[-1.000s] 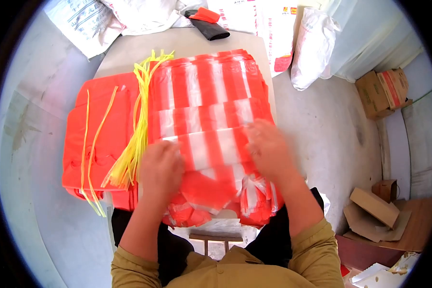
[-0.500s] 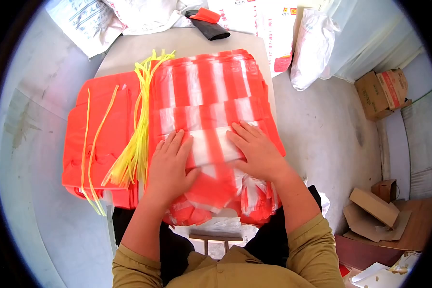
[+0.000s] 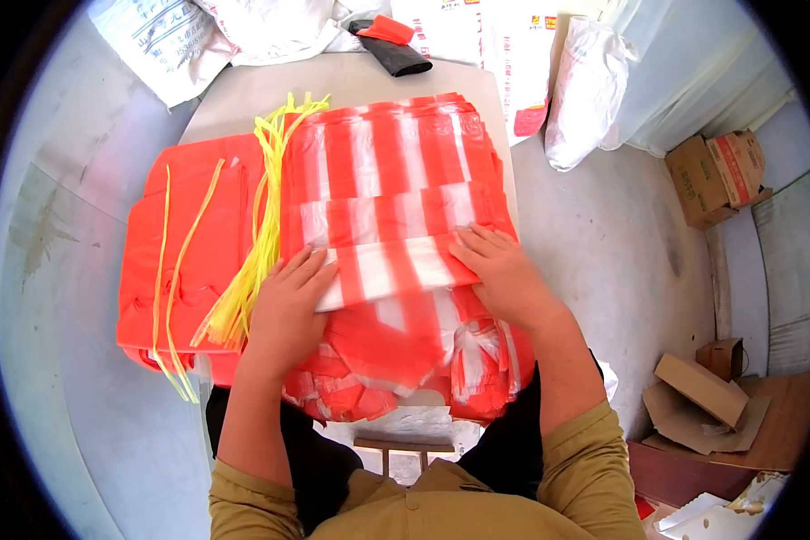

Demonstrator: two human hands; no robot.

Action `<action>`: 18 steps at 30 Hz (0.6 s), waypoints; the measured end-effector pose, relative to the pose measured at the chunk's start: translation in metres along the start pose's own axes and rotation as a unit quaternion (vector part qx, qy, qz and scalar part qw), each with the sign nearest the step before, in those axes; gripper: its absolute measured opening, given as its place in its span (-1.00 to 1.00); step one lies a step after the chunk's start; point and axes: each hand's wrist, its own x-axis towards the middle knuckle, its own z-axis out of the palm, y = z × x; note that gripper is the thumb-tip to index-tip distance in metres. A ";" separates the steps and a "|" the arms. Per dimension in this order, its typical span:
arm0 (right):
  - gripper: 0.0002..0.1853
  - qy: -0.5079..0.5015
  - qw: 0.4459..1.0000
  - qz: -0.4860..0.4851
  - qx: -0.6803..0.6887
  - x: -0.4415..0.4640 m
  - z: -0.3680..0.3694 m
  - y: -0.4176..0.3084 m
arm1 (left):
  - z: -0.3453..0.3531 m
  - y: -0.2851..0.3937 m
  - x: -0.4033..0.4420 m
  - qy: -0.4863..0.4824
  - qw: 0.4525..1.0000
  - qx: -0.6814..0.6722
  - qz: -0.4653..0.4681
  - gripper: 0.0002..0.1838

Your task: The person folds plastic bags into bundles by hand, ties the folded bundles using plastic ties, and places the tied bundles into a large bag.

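My left hand and my right hand lie with fingers spread on a folded band of red-and-white striped plastic, one at each end. The band crosses the stack of striped plastic bags on the worktop; below it, towards me, lie crumpled, gathered parts of the bags. Along the stack's left edge runs a bundle of yellow ties, its lower end fanned over a pile of plain red bags. Two loose yellow strips lie across that pile. A black roll and a small red piece rest at the worktop's far edge.
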 end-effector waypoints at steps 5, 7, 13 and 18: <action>-0.61 0.009 0.992 0.031 0.124 -0.015 -0.026 0.011 | -0.016 -0.003 -0.005 0.036 0.992 -0.118 0.010 -0.64; -0.71 -0.021 0.970 0.103 0.219 -0.020 -0.045 0.008 | -0.014 -0.014 -0.010 0.066 0.978 -0.197 0.022 -0.81; -0.82 0.018 0.891 0.276 0.360 -0.010 -0.049 0.005 | -0.008 0.001 -0.006 0.084 0.913 -0.323 -0.234 -0.75; -0.62 0.188 0.873 0.256 0.372 0.013 -0.012 0.004 | 0.001 0.000 0.005 0.160 0.923 -0.225 -0.267 -0.78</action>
